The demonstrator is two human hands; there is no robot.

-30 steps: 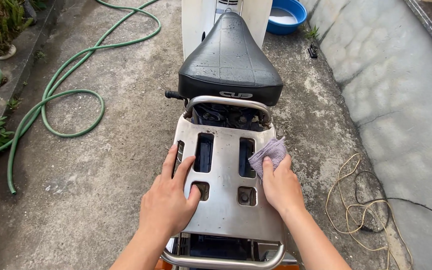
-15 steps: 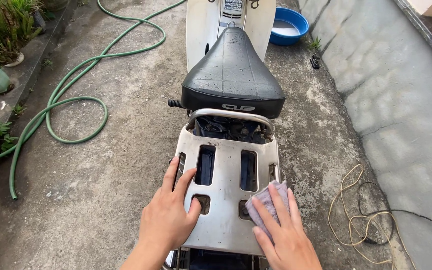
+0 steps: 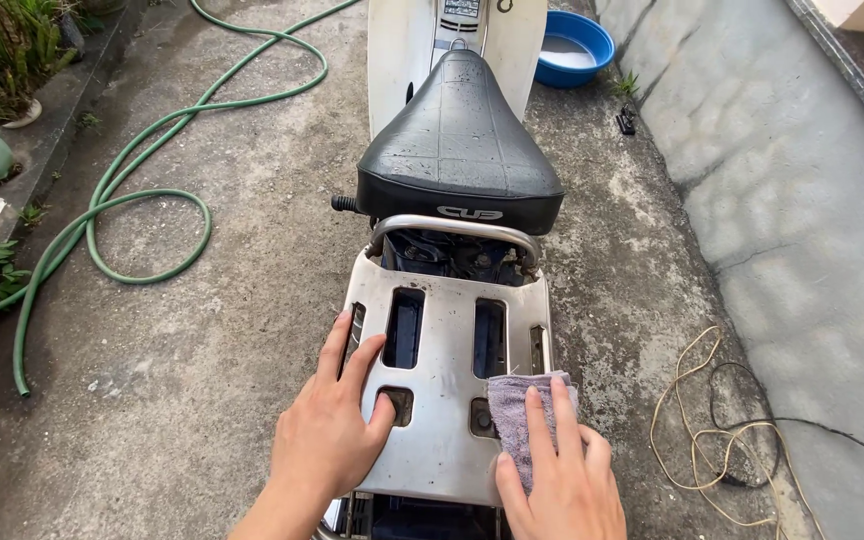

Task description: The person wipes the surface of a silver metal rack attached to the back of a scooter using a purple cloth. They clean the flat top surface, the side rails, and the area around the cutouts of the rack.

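Only the rear of the scooter shows: its front runs off the top edge, and both forearms are cut by the bottom edge. The metal rack, flat, dull silver and pierced by rounded slots, lies lengthwise behind the black textured seat, its long axis running away from the camera. The left hand rests on the rack's left side, fingers spread flat. The right hand presses a grey, frayed cloth onto the rack's right rear corner, fingers extended over it. A green hose curls on rough concrete.
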